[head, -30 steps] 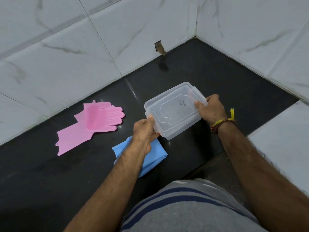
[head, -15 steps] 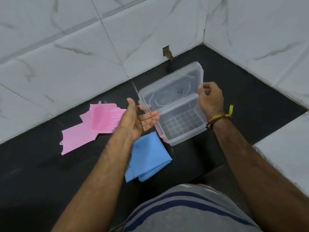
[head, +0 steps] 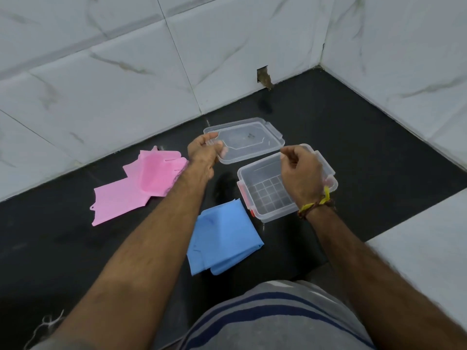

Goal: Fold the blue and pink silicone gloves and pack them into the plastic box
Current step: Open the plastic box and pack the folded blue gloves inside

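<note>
The clear plastic box [head: 260, 216] stands open on the black floor [head: 75, 253], nothing inside, red clips on its left side. Its clear lid [head: 252, 138] lies flat just behind it. My left hand [head: 203, 151] grips the lid's left edge, thumb on top. Over the box's far right part hovers my right hand [head: 300, 173], fingers loosely curled and holding nothing I can see. A folded blue glove [head: 225, 238] lies in front of the box, to its left. The pink glove [head: 136, 188] lies further left, mostly spread out, with part of it folded over.
White marble wall tiles close off the back and right; a small hole [head: 262, 78] sits at the wall's base. A white raised slab [head: 417, 248] borders the floor at the right. My knee in grey striped shorts [head: 278, 317] fills the bottom.
The lid came off the box, was tipped up, and now lies flat behind it. My left hand took its left edge; my right hand let go.
</note>
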